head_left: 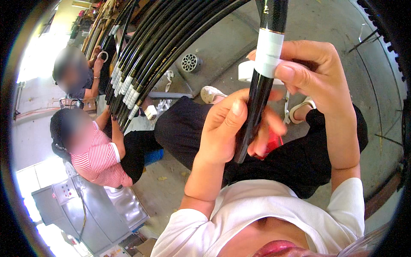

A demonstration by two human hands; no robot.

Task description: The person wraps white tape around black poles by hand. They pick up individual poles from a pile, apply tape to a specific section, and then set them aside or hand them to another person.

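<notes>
A glossy black pole slants up through the middle of the view, its lower end above my lap. White tape wraps it in a smooth band near the top. My left hand holds the pole below the band, thumb along its side and blurred fingers behind. At the band, my right hand is closed, with its thumb at the tape's edge and a finger reaching behind the pole. A white tape roll shows partly behind the pole, against the right hand's fingers; the rest is hidden.
Many black poles with white bands lean in a row at the upper left. Beside them sits a person in a striped shirt; another person farther back holds a tape ring. A red object lies by my lap. A round floor drain is ahead.
</notes>
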